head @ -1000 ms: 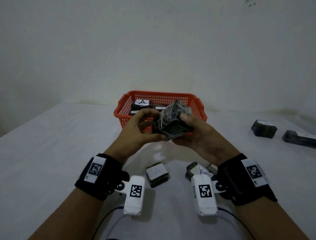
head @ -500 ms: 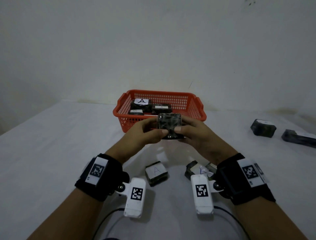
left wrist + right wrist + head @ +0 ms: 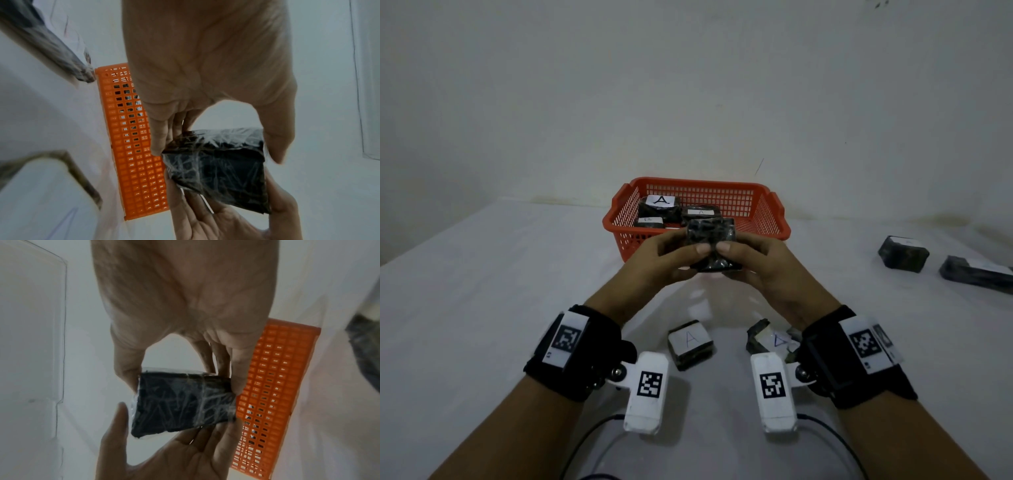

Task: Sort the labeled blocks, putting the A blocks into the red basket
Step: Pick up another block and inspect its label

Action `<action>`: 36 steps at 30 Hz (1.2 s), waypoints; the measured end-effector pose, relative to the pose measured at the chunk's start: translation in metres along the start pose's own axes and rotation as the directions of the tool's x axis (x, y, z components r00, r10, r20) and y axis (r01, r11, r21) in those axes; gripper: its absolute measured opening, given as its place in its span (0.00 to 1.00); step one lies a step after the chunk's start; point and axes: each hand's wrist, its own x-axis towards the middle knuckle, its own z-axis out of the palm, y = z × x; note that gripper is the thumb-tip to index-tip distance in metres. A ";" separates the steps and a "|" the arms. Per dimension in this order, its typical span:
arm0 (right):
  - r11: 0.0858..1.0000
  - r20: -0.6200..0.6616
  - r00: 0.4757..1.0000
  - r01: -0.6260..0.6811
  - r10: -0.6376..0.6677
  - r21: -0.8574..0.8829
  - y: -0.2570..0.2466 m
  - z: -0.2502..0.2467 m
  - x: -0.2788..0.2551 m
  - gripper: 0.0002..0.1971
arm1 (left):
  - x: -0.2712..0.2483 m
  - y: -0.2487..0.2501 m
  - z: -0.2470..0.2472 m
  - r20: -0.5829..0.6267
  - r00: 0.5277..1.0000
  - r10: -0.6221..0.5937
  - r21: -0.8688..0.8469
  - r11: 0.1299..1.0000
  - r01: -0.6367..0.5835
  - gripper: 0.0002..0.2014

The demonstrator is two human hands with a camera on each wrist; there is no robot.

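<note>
Head view: left hand (image 3: 654, 260) and right hand (image 3: 760, 263) grip wrapped block (image 3: 710, 233) before red basket (image 3: 774, 219).

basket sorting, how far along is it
Done: the red basket holds at least three blocks, two showing A labels; the third label is unclear. In hand: both the left hand and right hand hold a dark wrapped block with no label showing. Left: an A block on the table, a second block beside it, and two far right.

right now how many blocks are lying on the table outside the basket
4. One marked A sits between the wrists, one by the right wrist, partly hidden, and two at far right. More may hide behind the arms.
</note>
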 end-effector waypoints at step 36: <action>0.987 -0.047 0.986 -0.158 0.159 0.026 -0.018 0.004 -0.009 0.21 | 0.000 -0.002 -0.005 -0.100 0.970 0.222 0.111 0.971 -0.211 0.33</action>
